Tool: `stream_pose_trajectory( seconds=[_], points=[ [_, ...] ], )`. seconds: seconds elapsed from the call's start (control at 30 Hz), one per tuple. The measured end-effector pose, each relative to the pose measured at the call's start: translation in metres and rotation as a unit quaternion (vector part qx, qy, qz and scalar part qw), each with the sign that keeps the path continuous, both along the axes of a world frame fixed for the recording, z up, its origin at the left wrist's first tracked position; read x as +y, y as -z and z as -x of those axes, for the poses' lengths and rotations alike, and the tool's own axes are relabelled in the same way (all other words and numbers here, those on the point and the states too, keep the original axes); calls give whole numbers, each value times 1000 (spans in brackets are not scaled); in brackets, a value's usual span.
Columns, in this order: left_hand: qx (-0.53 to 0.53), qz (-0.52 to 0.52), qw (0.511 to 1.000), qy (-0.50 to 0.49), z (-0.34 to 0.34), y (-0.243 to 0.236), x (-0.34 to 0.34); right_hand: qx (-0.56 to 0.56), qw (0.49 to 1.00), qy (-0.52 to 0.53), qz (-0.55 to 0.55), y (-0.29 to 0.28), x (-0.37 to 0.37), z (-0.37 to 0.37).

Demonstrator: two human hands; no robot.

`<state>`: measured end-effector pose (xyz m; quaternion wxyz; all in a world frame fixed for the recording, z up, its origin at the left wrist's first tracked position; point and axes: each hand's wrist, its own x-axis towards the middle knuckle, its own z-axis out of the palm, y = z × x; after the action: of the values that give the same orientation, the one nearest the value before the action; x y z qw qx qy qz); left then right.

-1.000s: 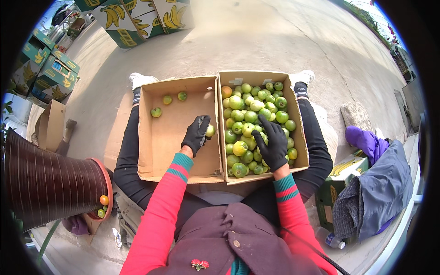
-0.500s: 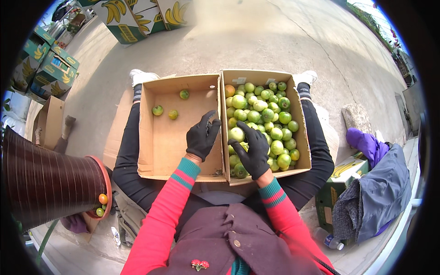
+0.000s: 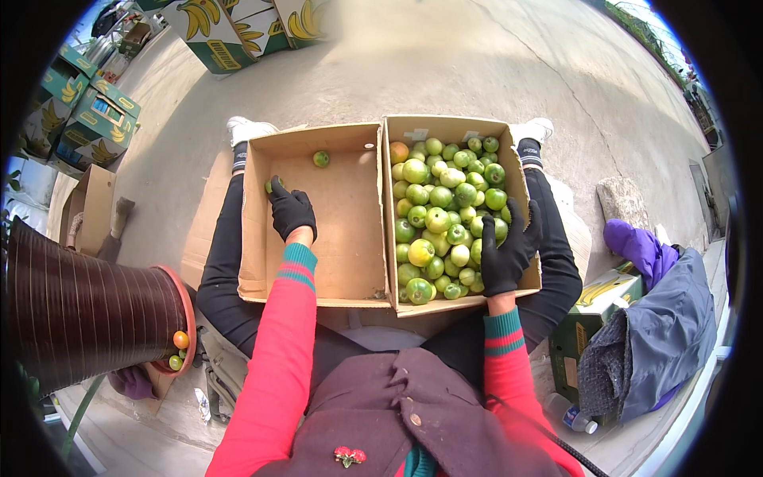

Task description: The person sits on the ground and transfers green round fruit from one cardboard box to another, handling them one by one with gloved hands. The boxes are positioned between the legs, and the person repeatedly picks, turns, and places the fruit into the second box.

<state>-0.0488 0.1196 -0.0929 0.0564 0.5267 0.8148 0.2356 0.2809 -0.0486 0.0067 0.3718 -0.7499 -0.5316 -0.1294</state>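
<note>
My left hand [image 3: 292, 208], in a black glove, reaches into the left cardboard box [image 3: 334, 262], its fingers curled on a green tomato [image 3: 269, 186] that is partly covered. Another small green tomato [image 3: 321, 159] lies near that box's back wall. My right hand [image 3: 509, 246], also gloved, is at the right side of the right cardboard box [image 3: 433, 124], thumb and fingers apart over the heap of mostly green tomatoes [image 3: 437, 219]. Both boxes sit side by side between my outstretched legs.
Banana cartons [image 3: 95, 127] are stacked at left and at back. A tall ribbed brown object [image 3: 83, 310] with a reddish rim lies at left, a few tomatoes in it. At right are a rough stone [image 3: 618, 197], grey clothing [image 3: 652, 342], purple fabric and a plastic bottle [image 3: 576, 417].
My left hand has moved from the middle divide leftward into the left box. My right hand has moved from the middle of the tomatoes to the box's right side.
</note>
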Motion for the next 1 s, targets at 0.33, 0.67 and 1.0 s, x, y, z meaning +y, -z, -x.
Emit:
stream_pose_trajectory(
  seconds=[0.33, 0.67, 1.0],
  points=[
    [138, 254, 957, 21, 30, -14, 50, 40, 996, -73, 13, 12, 3, -6],
    [82, 234, 965, 86, 44, -5, 68, 62, 991, -111, 31, 13, 8, -4],
    [-4, 144, 989, 36, -36, -3, 88, 91, 985, -132, 65, 12, 12, -5]
  ],
)
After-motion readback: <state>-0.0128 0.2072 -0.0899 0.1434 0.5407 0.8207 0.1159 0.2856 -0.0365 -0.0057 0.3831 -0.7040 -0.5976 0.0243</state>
